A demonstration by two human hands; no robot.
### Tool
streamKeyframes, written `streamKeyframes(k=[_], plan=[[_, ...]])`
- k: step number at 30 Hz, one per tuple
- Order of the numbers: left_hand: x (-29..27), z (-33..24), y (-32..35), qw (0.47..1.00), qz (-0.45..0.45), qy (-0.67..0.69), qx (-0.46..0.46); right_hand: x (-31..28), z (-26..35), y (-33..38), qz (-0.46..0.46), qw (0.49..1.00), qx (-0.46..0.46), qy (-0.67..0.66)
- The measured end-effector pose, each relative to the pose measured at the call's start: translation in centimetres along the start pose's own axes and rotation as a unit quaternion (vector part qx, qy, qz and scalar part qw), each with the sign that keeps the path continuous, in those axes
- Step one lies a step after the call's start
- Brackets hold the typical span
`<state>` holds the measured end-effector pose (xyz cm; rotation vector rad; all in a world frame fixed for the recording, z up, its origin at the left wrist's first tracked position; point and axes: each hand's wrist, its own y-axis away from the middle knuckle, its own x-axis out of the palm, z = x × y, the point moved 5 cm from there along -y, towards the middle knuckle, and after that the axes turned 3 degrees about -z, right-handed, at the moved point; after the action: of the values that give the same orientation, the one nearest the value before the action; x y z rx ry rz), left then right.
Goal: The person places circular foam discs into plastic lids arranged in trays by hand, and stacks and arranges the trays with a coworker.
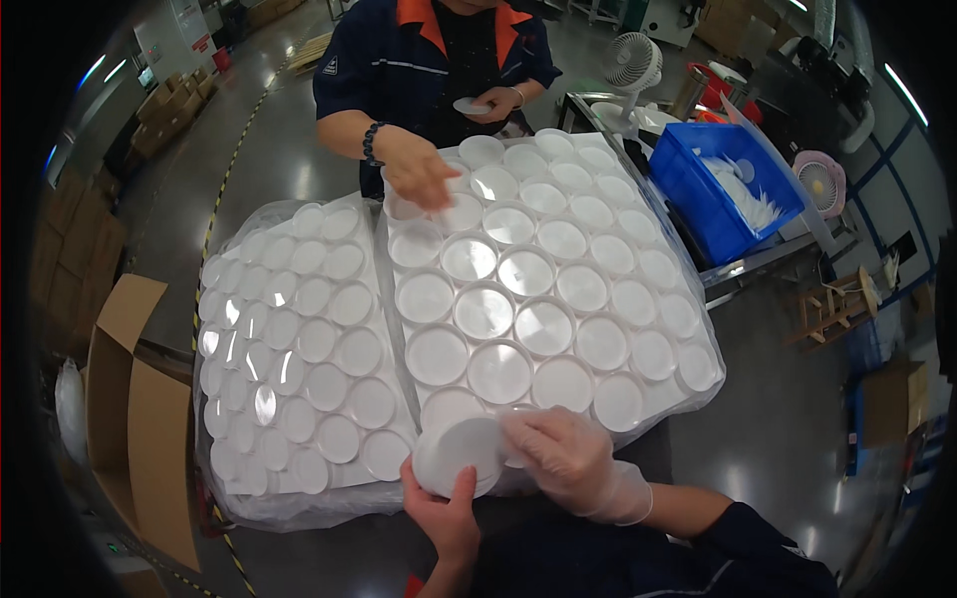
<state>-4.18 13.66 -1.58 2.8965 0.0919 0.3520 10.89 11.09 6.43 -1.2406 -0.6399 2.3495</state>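
My left hand is bare and holds a small stack of white round plastic lids from below, thumb on the front face. My right hand, in a thin clear glove, grips the stack's right edge. Right beyond lie two big clear plastic bags packed with rows of white round lids: an open one on the right and a sealed one on the left. Across from me a person in a dark blue jacket reaches a hand over the open bag's far rows and holds a lid in the other hand.
An open cardboard box stands at the left. On the right, a blue bin holds white pieces on a metal table, with a white fan and a pink fan near it. Grey floor with yellow-black tape surrounds the work.
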Motion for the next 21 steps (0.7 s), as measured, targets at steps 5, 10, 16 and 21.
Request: streamKeyframes(k=[5,10,16,21], plan=[[-1.4,-0.3,-1.4,0.999,-0.009,0.051,0.001,2.7,-1.4,-0.4,0.087,0.945,0.208,-0.237],[-2.1,0.5,-2.3,0.986,-0.023,0.135,-0.093,4.4,-10.2,-1.3,-0.017,0.845,0.436,-0.310],[-2.8,0.8,-2.7,0.989,-0.010,0.123,-0.076,5.4,-8.7,-2.4,0.099,0.965,0.134,0.204],[-2.5,0.4,-3.2,0.994,0.004,0.077,-0.077,6.3,-5.5,-2.0,0.154,0.979,-0.071,0.110]])
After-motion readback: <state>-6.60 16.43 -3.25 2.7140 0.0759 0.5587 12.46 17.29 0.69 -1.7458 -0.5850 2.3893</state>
